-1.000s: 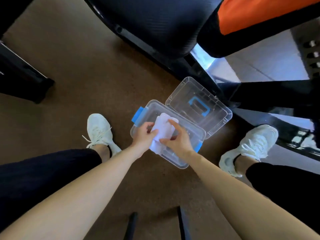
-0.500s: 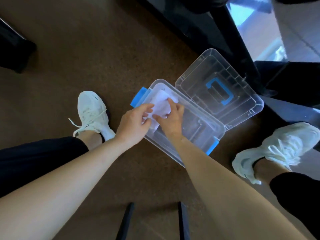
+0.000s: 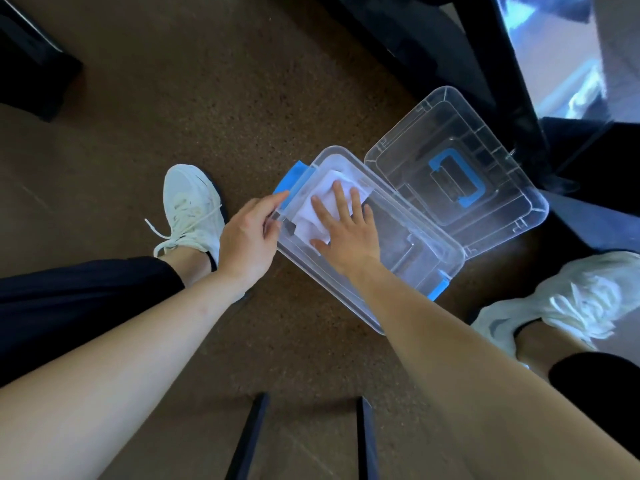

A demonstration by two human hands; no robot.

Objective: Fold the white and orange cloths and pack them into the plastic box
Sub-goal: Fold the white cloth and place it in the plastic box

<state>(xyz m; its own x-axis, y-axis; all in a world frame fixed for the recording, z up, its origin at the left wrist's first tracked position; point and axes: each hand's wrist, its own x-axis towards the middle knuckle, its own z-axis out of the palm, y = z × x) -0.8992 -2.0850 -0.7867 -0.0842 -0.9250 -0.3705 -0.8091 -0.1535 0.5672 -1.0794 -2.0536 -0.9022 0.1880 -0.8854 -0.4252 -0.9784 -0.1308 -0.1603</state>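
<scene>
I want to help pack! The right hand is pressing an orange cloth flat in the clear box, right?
No: the head view shows the cloth under the right hand is white, not orange. The hand does press it flat inside the clear box.

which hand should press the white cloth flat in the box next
Right: the right hand lies spread on the white cloth inside the plastic box; the left hand is outside, at the blue latch.

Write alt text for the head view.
The right hand presses flat on a folded white cloth inside the open clear plastic box on the floor, while the left hand touches the box's end by a blue latch.
</scene>
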